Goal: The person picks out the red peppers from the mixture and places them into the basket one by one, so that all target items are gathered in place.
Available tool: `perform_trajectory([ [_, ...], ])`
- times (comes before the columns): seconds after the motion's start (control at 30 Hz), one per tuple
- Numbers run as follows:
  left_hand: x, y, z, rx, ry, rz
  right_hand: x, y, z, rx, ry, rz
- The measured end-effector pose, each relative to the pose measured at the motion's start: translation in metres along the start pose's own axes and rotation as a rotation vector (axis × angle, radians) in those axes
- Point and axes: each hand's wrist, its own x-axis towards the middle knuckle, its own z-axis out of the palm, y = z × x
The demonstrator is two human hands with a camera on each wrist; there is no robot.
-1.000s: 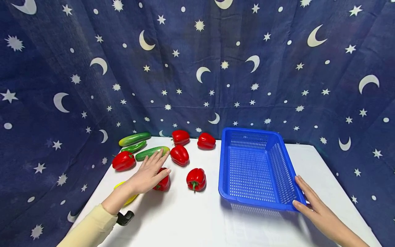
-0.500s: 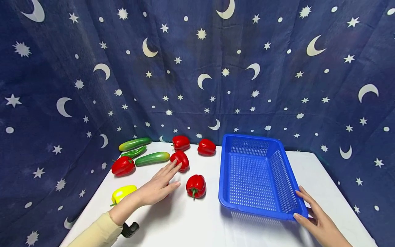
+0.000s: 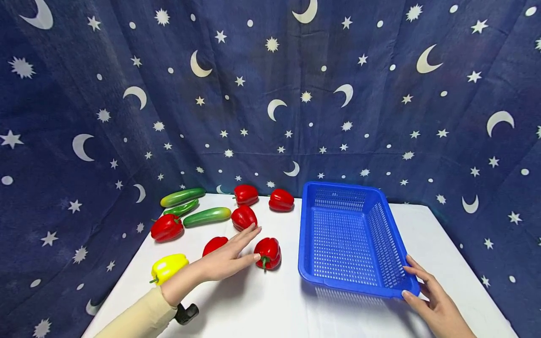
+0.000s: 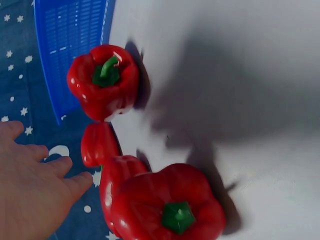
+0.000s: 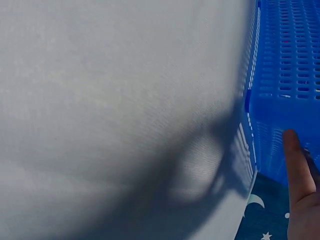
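In the head view my left hand (image 3: 228,258) hovers with fingers extended over the table, holding nothing. Its thumb tip overlaps the left side of a red bell pepper (image 3: 268,253) with a green stem; contact is unclear. Another red bell pepper (image 3: 215,244) is partly hidden behind this hand. Just beyond the fingertips lies a third red bell pepper (image 3: 243,218). At the right, my right hand (image 3: 435,300) holds the near right corner of a blue plastic basket (image 3: 301,234), thumb and fingers at its rim. The right wrist view shows one finger (image 5: 298,170) against the basket's wall.
Farther back lie two red bell peppers (image 3: 246,194) and, at the left, a cucumber (image 3: 207,217), a second cucumber (image 3: 182,197), a green chili pepper (image 3: 181,207) and a red bell pepper (image 3: 166,228). A yellow bell pepper (image 3: 169,268) sits near my left forearm. A starry curtain (image 3: 270,94) surrounds the white table.
My left hand has moved right and slightly toward me, from above the cucumber to beside the front red bell pepper. The yellow bell pepper has come into fuller view. The right hand stays at the basket.
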Motion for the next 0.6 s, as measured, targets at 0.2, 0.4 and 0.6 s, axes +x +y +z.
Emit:
perform_trajectory([
  [0.2,0.005,0.003,0.003,-0.002,-0.037,-0.002,-0.002,-0.001,0.002,0.106,0.015,0.045],
  [0.4,0.012,0.004,0.002,-0.021,-0.082,0.01,-0.003,0.007,0.003,0.326,0.012,0.04],
  [0.6,0.021,0.005,-0.005,-0.029,-0.129,-0.016,-0.004,0.012,0.003,0.499,-0.016,0.041],
])
